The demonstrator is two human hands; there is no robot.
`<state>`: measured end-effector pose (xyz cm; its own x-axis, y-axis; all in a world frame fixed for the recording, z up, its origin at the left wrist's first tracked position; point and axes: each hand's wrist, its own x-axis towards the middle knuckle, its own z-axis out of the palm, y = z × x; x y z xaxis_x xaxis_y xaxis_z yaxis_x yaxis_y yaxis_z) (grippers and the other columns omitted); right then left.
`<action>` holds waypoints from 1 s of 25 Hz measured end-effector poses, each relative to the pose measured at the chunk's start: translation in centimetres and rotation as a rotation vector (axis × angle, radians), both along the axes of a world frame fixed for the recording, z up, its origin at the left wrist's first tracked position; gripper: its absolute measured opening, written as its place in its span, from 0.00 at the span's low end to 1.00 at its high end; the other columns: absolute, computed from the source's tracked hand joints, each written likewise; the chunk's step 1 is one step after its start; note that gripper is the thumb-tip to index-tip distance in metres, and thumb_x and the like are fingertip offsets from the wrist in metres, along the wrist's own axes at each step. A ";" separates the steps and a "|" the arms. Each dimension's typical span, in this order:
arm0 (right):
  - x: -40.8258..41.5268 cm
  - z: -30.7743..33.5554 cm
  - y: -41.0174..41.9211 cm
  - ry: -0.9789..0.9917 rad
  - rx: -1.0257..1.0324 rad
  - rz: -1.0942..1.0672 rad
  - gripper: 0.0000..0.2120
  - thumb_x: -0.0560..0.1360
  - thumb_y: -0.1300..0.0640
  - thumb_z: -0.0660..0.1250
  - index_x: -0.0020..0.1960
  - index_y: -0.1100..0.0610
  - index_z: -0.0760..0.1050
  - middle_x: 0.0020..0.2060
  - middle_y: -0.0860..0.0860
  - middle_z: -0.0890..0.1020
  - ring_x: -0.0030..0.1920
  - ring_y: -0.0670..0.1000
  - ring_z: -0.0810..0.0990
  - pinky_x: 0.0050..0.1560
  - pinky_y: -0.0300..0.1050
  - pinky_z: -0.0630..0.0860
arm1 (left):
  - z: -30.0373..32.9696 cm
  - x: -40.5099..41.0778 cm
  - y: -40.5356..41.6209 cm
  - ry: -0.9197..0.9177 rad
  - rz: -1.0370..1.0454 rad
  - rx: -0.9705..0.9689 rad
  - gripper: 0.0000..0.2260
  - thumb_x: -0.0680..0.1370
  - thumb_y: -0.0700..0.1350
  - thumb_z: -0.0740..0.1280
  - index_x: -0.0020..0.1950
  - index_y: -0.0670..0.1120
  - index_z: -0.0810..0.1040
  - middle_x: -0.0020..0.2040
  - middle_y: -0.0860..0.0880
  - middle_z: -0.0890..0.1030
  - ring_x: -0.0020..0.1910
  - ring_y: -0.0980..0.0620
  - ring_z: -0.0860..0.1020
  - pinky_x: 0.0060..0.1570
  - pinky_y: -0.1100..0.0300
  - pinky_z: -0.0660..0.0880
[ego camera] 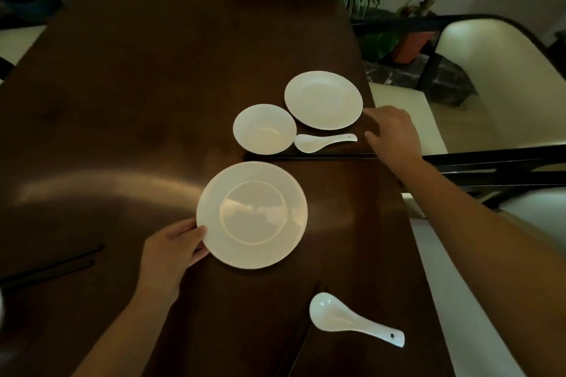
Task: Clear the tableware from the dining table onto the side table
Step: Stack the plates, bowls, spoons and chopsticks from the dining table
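On the dark table (122,101), the left hand (171,249) gripped the near plate (251,215) at its eight-o'clock rim, thumb on top. Toward two o'clock, the right hand (393,135) reached, fingers loose and holding nothing, beside the far plate (323,99), bowl (264,128) and spoon (321,142).

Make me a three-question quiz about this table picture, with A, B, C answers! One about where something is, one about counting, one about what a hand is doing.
1. Where is the small bowl?
A. beside the far spoon
B. on the chair
C. stacked on a plate

2. How many white spoons lie on the dining table?
A. one
B. two
C. four

3. What is the left hand doing?
A. holding a spoon
B. resting flat on the table
C. gripping the near plate

Answers:
1 A, the bowl sits just left of that spoon.
2 B, the far spoon and the near spoon.
3 C, its fingers curl round the plate's rim.
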<state>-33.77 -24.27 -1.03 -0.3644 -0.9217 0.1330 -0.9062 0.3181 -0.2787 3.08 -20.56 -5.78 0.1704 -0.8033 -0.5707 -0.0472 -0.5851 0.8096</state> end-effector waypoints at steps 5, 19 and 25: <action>-2.8 -3.0 -4.0 0.409 0.151 0.327 0.23 0.74 0.65 0.64 0.69 0.58 0.67 0.67 0.59 0.72 0.68 0.59 0.67 0.62 0.56 0.70 | -0.3 0.4 0.2 0.038 -0.001 -0.048 0.11 0.73 0.37 0.70 0.54 0.44 0.79 0.43 0.50 0.82 0.42 0.53 0.80 0.40 0.59 0.76; -2.5 0.8 -2.9 0.416 -0.147 0.425 0.12 0.76 0.64 0.62 0.58 0.65 0.75 0.48 0.67 0.82 0.45 0.66 0.81 0.43 0.61 0.79 | 0.5 0.4 0.0 0.047 -0.053 -0.016 0.04 0.75 0.41 0.68 0.46 0.49 0.80 0.44 0.50 0.82 0.43 0.53 0.81 0.36 0.60 0.77; 1.3 2.4 5.7 0.401 -0.533 0.618 0.13 0.78 0.60 0.61 0.58 0.68 0.74 0.50 0.67 0.81 0.48 0.64 0.82 0.49 0.59 0.76 | 2.0 0.4 -0.4 0.103 -0.049 0.107 0.07 0.78 0.51 0.63 0.46 0.49 0.77 0.46 0.47 0.82 0.45 0.50 0.81 0.38 0.56 0.78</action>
